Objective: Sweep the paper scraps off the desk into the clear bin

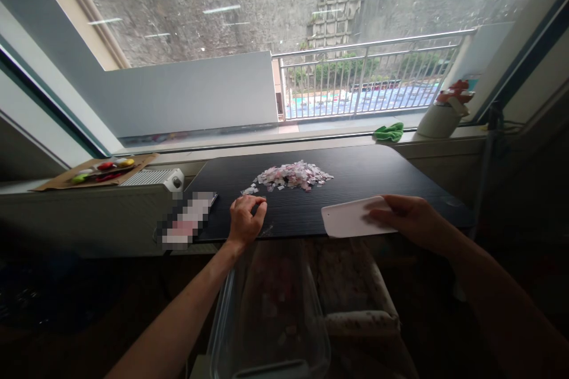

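A heap of small white and pinkish paper-like pieces [296, 176] lies on the black tabletop [360, 172], with a few loose ones at its left end. My left hand [248, 220] is just in front of those, closed, its fingers curled toward the thumb. Whether anything is pinched there I cannot make out. At the table's front edge on the right, my right hand [402, 214] grips the right end of a flat white board [344, 222] with rounded corners and a small hole. My fingers cover that end of it.
Below the table's front edge stands a clear plastic bin [313, 320] with some pieces inside, beside a worn padded stool [351, 284]. A blurred-out flat item [189, 219] lies at the table's left. Along the window sill are a green cloth [389, 132] and a pale jug [438, 121].
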A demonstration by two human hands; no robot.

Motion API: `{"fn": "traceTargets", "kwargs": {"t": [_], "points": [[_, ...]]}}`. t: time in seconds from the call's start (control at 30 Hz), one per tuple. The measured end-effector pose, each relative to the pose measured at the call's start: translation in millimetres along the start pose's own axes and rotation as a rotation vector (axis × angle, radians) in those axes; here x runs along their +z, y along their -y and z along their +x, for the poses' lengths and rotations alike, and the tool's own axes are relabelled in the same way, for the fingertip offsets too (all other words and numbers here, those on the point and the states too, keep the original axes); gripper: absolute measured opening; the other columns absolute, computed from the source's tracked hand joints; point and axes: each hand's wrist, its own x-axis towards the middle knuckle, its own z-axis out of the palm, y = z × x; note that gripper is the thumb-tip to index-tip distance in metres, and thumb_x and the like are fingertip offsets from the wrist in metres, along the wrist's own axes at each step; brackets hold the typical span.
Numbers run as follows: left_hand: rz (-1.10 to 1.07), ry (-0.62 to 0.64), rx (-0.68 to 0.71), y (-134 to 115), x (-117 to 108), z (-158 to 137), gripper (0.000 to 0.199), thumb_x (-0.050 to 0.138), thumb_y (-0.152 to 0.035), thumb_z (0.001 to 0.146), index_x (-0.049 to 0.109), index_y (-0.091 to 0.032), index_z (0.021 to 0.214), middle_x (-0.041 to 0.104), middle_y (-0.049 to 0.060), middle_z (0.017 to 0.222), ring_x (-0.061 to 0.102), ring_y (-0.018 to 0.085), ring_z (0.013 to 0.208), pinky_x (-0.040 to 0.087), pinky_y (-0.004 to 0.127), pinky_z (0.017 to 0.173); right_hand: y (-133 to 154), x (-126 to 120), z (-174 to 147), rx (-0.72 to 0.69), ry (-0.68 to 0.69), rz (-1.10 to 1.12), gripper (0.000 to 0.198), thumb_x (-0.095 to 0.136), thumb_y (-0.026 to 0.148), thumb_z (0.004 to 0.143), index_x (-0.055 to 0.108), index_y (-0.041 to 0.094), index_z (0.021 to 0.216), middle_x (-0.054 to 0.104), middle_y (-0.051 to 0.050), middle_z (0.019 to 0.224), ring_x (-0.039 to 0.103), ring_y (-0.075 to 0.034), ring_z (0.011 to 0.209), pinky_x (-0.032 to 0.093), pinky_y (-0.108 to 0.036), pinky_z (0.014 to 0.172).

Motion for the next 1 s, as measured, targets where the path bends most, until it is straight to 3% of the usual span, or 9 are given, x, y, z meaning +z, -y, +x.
{"fn": "traceTargets", "kwargs": {"t": [0.17, 0.37, 0.43, 0.57, 0.7, 0.8, 0.9, 1.0], "points": [[0.094, 0.107, 0.034, -14, -2, 5, 0.015, 0.059, -0.029, 0.079, 0.072, -0.024, 0.084, 0.069, 0.006, 0.096, 0.061, 0.028, 0.104, 0.034, 0.055, 0.107, -5, -6, -10, 0.083, -0.137, 0.063, 0.052, 0.076, 0.065, 0.062, 0.077, 0.022, 0.091, 0.076, -0.005, 0.077, 0.069, -0.024, 0.066, 0.059, -0.035, 0.058], [0.142, 0.172, 0.17, -32, 0, 9, 0.014, 0.058, -0.026, 0.08, 0.071, -0.023, 0.086, 0.067, 0.006, 0.093, 0.06, 0.027, 0.102, 0.028, 0.058, 0.11, -8, -11, 6, -0.045, -0.497, -0.068, 0.034, 0.071, 0.052, 0.075, 0.073, 0.022, 0.09, 0.071, -0.002, 0.067, 0.066, -0.019, 0.059, 0.053, -0.028, 0.049], [0.14, 0.201, 0.196, -31, 4, 4, 0.013, 0.059, -0.026, 0.079, 0.07, -0.023, 0.085, 0.068, 0.006, 0.093, 0.06, 0.027, 0.102, 0.027, 0.06, 0.11, -10, -6, 22, -0.078, -0.542, -0.094, 0.03, 0.069, 0.049, 0.076, 0.07, 0.022, 0.089, 0.071, -0.002, 0.068, 0.068, -0.02, 0.062, 0.054, -0.029, 0.053], [0.112, 0.201, 0.179, -24, 13, -9, 0.018, 0.057, -0.026, 0.08, 0.069, -0.023, 0.094, 0.067, 0.006, 0.097, 0.06, 0.026, 0.101, 0.028, 0.061, 0.11, -14, 15, 60, -0.119, -0.369, 0.087, 0.035, 0.062, 0.049, 0.081, 0.06, 0.021, 0.101, 0.078, -0.01, 0.09, 0.075, -0.025, 0.081, 0.059, -0.036, 0.068], [0.084, 0.171, 0.172, -21, 15, -13, 0.016, 0.058, -0.026, 0.08, 0.069, -0.022, 0.091, 0.067, 0.006, 0.095, 0.061, 0.026, 0.1, 0.028, 0.06, 0.111, -12, 39, 82, -0.146, -0.329, -0.067, 0.024, 0.055, 0.035, 0.086, 0.06, 0.023, 0.106, 0.079, -0.009, 0.092, 0.075, -0.025, 0.086, 0.057, -0.038, 0.074], [0.072, 0.143, 0.166, -22, 15, -12, 0.013, 0.059, -0.026, 0.08, 0.069, -0.023, 0.087, 0.067, 0.005, 0.093, 0.061, 0.026, 0.101, 0.029, 0.06, 0.111, -7, 52, 82, -0.147, -0.299, -0.189, 0.019, 0.053, 0.028, 0.086, 0.061, 0.025, 0.103, 0.08, -0.007, 0.088, 0.075, -0.025, 0.082, 0.055, -0.036, 0.071], [0.073, 0.136, 0.158, -24, 14, -11, 0.013, 0.059, -0.025, 0.08, 0.069, -0.023, 0.087, 0.067, 0.005, 0.092, 0.061, 0.026, 0.1, 0.03, 0.059, 0.11, -5, 56, 76, -0.168, -0.182, -0.122, 0.018, 0.05, 0.029, 0.088, 0.06, 0.025, 0.103, 0.08, -0.005, 0.089, 0.075, -0.023, 0.083, 0.055, -0.034, 0.07], [0.076, 0.15, 0.149, -25, 14, -11, 0.013, 0.059, -0.025, 0.08, 0.069, -0.022, 0.088, 0.067, 0.005, 0.093, 0.061, 0.026, 0.101, 0.03, 0.059, 0.11, -4, 55, 73, -0.179, -0.197, -0.121, 0.02, 0.049, 0.031, 0.089, 0.059, 0.025, 0.106, 0.079, -0.006, 0.092, 0.075, -0.023, 0.088, 0.055, -0.035, 0.075]]}}
